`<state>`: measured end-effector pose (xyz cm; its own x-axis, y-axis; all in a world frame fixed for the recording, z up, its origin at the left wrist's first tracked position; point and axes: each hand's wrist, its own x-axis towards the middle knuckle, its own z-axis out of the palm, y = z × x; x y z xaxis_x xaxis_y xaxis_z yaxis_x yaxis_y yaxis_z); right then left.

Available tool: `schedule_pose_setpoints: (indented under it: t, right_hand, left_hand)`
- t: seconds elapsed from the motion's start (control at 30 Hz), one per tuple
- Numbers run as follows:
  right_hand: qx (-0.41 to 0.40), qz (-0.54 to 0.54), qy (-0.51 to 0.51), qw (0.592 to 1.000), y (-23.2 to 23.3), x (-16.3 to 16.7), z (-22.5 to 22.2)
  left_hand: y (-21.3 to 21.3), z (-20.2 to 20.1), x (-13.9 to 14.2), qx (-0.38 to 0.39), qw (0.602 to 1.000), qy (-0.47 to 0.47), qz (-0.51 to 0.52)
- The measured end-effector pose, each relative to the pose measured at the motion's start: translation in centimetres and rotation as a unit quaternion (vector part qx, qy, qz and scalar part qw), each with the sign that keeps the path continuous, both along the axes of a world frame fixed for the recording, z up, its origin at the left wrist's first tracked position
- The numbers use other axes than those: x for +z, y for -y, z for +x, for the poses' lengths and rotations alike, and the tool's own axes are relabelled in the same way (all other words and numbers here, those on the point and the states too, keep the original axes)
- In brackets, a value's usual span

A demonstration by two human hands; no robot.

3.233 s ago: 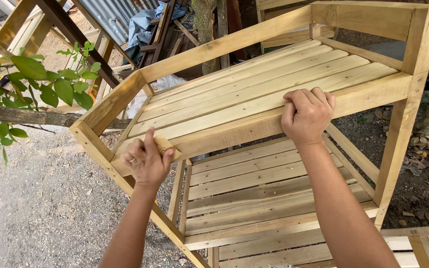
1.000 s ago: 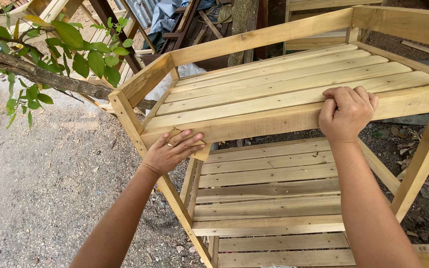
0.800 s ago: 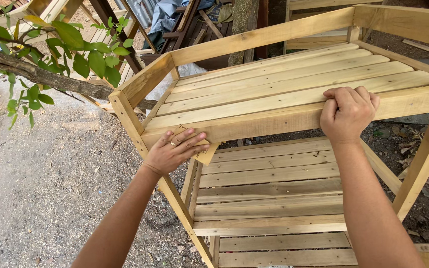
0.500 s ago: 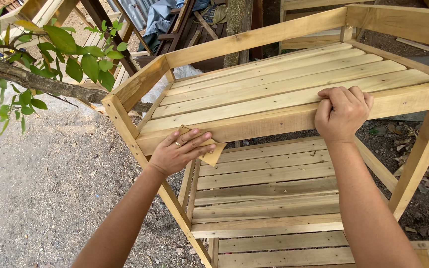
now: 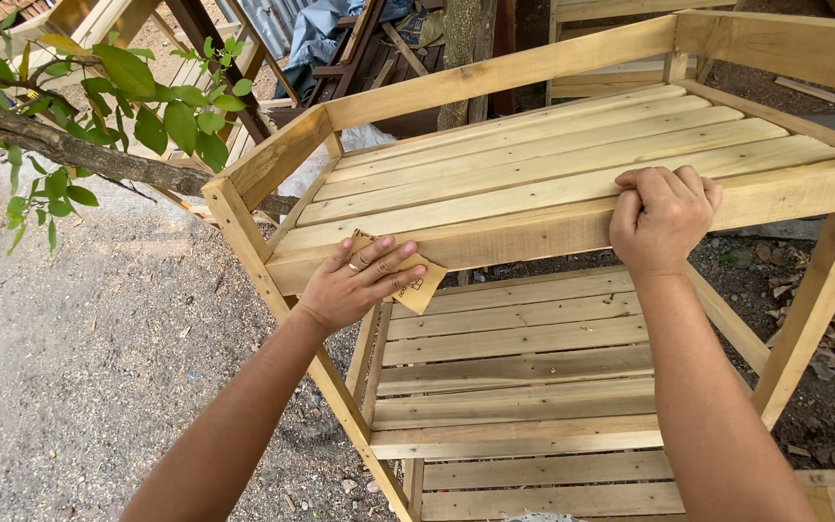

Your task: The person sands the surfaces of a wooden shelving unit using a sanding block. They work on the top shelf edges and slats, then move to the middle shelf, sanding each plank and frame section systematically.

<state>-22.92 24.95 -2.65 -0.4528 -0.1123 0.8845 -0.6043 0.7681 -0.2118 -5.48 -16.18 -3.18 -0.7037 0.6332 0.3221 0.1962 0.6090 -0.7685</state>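
A pale slatted wooden shelf unit (image 5: 553,164) stands in front of me, with a lower shelf (image 5: 524,358) beneath the top one. My left hand (image 5: 359,280) presses a tan sheet of sandpaper (image 5: 422,288) flat against the front rail (image 5: 533,232) of the top shelf, near its left corner. My right hand (image 5: 659,217) grips the same front rail further right, fingers curled over its upper edge.
A leafy tree branch (image 5: 79,145) reaches in from the left, close to the shelf's left post (image 5: 244,232). Gravel ground (image 5: 79,367) lies to the left, dirt with dry leaves (image 5: 823,387) to the right. More wooden frames and a blue cloth (image 5: 316,34) stand behind.
My left hand has slid with the sandpaper up along the front rail near the left corner. My right hand has kept its grip on the rail. The view has shifted slightly.
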Motion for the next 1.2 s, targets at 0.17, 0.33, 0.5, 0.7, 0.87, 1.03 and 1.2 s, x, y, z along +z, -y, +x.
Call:
schedule_pose_setpoints:
  t: [0.17,0.33,0.5,0.7,0.87,1.03,1.2]
  right_hand:
    - [0.002,0.003,-0.004,1.0,0.0,0.0,0.1]
    - [-0.018,-0.016,0.001,1.0,0.4,0.0,0.0]
    - [-0.001,0.003,-0.014,1.0,0.0,0.0,0.1]
    - [-0.006,0.005,0.002,1.0,-0.4,-0.3,-0.1]
    - [-0.023,-0.013,0.002,1.0,0.0,-0.9,-0.6]
    - [-0.03,-0.019,0.008,0.999,0.5,-0.8,-0.6]
    - [-0.004,-0.031,0.022,0.999,0.4,1.2,0.7]
  left_hand:
    - [3.5,2.4,1.1,0.029,0.996,0.08,-0.036]
    - [3.7,3.3,1.9,0.046,0.992,0.111,-0.022]
    - [-8.3,-3.7,-1.1,-0.008,0.995,0.061,0.073]
    - [-1.5,-0.5,-2.0,0.017,0.997,0.027,0.071]
    - [9.9,8.5,-3.6,0.171,0.968,-0.015,0.185]
    - [2.4,3.8,-8.0,0.132,0.946,-0.034,0.295]
    - [-16.4,-5.2,-7.1,-0.008,0.945,-0.035,0.324]
